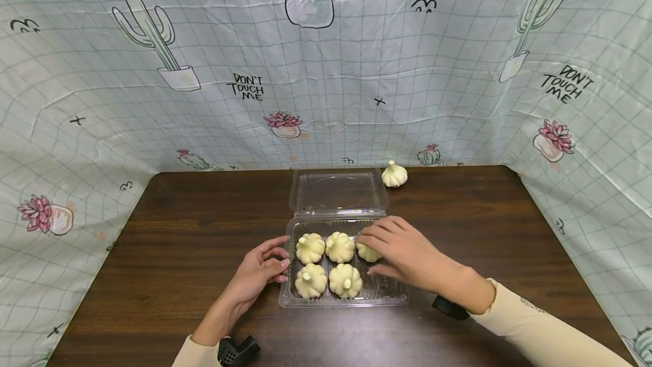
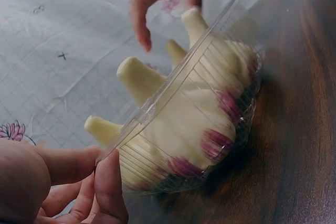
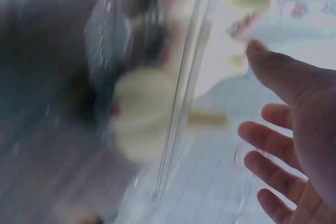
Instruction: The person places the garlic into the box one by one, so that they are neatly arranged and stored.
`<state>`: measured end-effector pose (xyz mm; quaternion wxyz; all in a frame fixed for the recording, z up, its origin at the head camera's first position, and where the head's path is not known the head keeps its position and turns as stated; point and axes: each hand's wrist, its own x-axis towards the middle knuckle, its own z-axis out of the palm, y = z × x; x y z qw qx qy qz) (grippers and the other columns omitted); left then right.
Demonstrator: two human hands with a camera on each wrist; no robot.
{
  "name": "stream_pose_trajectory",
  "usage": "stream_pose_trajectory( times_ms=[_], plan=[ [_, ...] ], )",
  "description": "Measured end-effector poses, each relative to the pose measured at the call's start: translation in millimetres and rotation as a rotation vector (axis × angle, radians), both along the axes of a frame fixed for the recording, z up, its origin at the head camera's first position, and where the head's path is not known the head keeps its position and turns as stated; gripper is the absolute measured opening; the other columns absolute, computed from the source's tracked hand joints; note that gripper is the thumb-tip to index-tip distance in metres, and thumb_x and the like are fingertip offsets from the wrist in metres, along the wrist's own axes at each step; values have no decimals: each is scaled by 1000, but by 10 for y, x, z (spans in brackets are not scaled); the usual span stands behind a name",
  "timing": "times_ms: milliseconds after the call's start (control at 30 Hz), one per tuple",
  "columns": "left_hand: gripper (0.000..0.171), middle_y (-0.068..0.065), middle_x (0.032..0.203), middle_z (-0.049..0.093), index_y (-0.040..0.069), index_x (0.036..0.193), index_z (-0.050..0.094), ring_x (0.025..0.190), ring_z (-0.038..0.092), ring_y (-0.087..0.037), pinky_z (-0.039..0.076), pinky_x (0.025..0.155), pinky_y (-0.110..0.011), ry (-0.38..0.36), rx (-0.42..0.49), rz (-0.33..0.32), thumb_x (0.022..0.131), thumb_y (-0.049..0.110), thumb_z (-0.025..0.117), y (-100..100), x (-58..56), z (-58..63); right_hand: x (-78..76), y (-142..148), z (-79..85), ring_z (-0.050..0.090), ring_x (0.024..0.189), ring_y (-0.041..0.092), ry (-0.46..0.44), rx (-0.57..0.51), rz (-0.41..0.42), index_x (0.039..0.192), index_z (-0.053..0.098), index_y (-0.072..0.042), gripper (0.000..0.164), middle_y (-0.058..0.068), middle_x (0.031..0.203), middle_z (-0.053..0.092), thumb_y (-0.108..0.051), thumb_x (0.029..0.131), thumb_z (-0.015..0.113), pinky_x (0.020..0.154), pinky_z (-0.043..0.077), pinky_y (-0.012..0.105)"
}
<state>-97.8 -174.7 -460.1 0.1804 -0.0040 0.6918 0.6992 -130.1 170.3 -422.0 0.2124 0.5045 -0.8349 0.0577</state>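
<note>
Left hand pinches rim of clear container; right hand spread above its back-right bulb

Landmark = clear container, hinged plastic, on the brown table. Its lid is folded open at the back.

Six garlic bulbs inside. Back row of container: back-left bulb, back-middle bulb, back-right bulb, last one partly covered by the right hand. Front row: front-left bulb, front-middle bulb. That's five plain to see, one part hidden. Pale, stubby stems, purple patches low on the sides in left wrist view.

Loose bulb: outside container, behind it to the right, just beside the lid, stem up.

Left hand: at container's left side, thumb and finger pinching the rim.

Right hand: over container's right part, thumb away from fingers, fingers parted and slightly bent, holding nothing. Right wrist view blurry, but a gap shows between fingertips and nearest bulb.

Behind container: pale grid-patterned cloth with plant drawings. Cream sleeve on right arm, right of container; black wrist device on left wrist, container's front-left.
</note>
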Motion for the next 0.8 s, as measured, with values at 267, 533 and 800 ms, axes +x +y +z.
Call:
stream_pose_trajectory(
  times_ms=[267, 533, 800],
  plan=[
    [57, -11, 116, 56, -10, 157, 38, 85, 61, -6, 60, 74, -20, 15, 0, -8, 104, -5, 60, 3, -6, 3, -203, 329, 133, 64, 111, 36, -48, -157, -220, 128, 69, -1, 61, 13, 122, 71, -33, 81, 90, 98, 51, 54],
    [58, -12, 118, 57, -9, 157, 38, 85, 61, -7, 60, 74, -21, 5, -13, 0, 104, -3, 60, 11, 13, 7, -378, 549, 88, 63, 113, 42, -70, -183, -369, 130, 68, 3, 60, 20, 126, 69, -34, 86, 86, 101, 47, 56],
    [58, -11, 117, 56, -10, 157, 37, 84, 61, -6, 60, 73, -20, 14, -5, -12, 104, -3, 60, 9, 23, -8, -587, 789, -100, 60, 121, 48, -155, -177, -515, 135, 64, 6, 62, 25, 133, 66, -32, 90, 85, 105, 46, 64]
  ],
)
